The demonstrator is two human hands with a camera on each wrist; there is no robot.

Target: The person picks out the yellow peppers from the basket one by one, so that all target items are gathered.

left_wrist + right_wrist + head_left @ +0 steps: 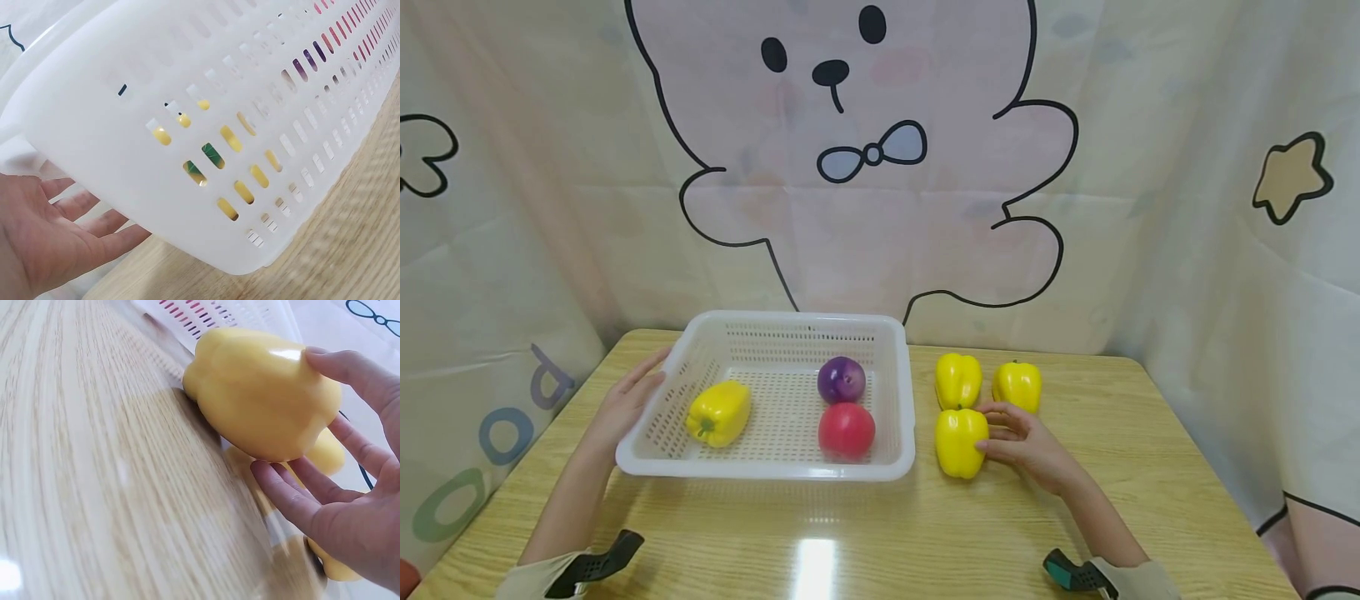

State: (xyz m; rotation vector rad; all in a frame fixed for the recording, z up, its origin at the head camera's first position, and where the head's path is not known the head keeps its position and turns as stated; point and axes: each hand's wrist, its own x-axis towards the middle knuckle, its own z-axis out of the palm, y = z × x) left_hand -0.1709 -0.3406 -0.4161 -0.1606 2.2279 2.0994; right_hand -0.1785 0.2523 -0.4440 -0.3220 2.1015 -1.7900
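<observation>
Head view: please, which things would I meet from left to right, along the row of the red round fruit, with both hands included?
Left hand → yellow bell pepper in the white basket → red round fruit → front yellow bell pepper outside → right hand.

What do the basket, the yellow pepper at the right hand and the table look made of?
Basket: likely plastic, smooth satin finish; moulded slots and rounded rim.
Yellow pepper: perhaps a plastic or foam model, glossy; even colour, sharp highlight, though possibly real.
Table: wood or wood-look laminate, shiny; grain and reflected light.
</observation>
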